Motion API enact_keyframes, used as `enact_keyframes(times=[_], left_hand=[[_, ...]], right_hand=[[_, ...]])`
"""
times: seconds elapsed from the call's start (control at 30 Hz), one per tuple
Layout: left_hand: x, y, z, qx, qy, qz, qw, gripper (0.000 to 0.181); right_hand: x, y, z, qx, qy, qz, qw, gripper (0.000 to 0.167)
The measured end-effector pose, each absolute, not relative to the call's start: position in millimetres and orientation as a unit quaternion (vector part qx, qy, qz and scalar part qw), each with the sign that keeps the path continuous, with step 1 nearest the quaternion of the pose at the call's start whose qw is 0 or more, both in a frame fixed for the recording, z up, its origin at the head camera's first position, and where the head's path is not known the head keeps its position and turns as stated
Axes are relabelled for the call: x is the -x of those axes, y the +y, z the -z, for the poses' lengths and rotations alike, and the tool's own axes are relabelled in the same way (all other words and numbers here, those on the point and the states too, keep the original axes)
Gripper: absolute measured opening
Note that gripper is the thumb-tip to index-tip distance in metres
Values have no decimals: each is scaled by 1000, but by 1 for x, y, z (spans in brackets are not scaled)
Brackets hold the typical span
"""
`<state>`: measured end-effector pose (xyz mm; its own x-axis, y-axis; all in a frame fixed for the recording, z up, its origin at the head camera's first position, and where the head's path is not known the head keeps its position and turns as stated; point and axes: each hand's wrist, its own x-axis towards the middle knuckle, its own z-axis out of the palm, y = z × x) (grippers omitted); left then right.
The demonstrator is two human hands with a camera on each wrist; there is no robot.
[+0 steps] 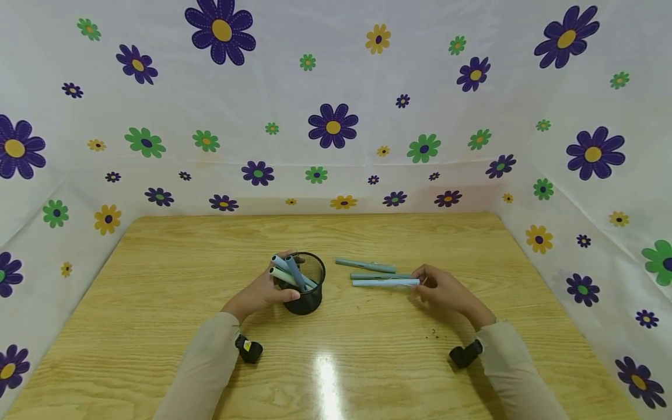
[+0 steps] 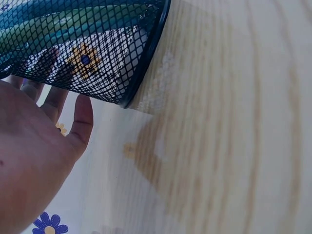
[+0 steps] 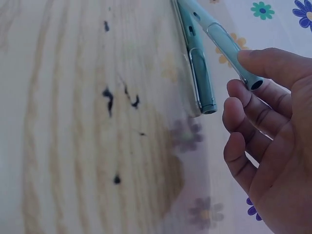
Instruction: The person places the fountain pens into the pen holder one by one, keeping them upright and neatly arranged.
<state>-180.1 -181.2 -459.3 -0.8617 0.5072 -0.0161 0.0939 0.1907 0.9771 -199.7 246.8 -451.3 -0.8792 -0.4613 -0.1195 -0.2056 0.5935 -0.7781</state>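
Observation:
My left hand [image 1: 258, 296] grips a black mesh pen cup [image 1: 307, 304] from its left side, fingers behind it and thumb in front near the rim. Several blue and green pens [image 1: 296, 274] lean leftward in the cup. In the left wrist view, the mesh [image 2: 105, 80] fills the top left corner beside my fingers. My right hand [image 1: 446, 291] pinches the right end of a light blue pen [image 1: 382, 283] between thumb and fingertips. Right behind that pen is a green pen [image 3: 201, 73] with a clip. A grey-green pen [image 1: 362, 265] lies farther back, slightly slanted.
The wooden table [image 1: 336, 344] carries a few small dark marks [image 3: 108, 100] near my right wrist. A white cloth [image 1: 283, 99] with printed flowers hangs behind the table and along both sides. Black wrist cameras [image 1: 251, 352] are strapped over both sleeves.

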Motion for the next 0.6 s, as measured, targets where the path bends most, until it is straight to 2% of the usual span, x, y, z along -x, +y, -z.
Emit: enact_keyframes(times=[0.6], left_hand=[[180,-181,460,-214,746,-608,167,89]], right_hand=[[197,239,430,200,872,427,131,23]])
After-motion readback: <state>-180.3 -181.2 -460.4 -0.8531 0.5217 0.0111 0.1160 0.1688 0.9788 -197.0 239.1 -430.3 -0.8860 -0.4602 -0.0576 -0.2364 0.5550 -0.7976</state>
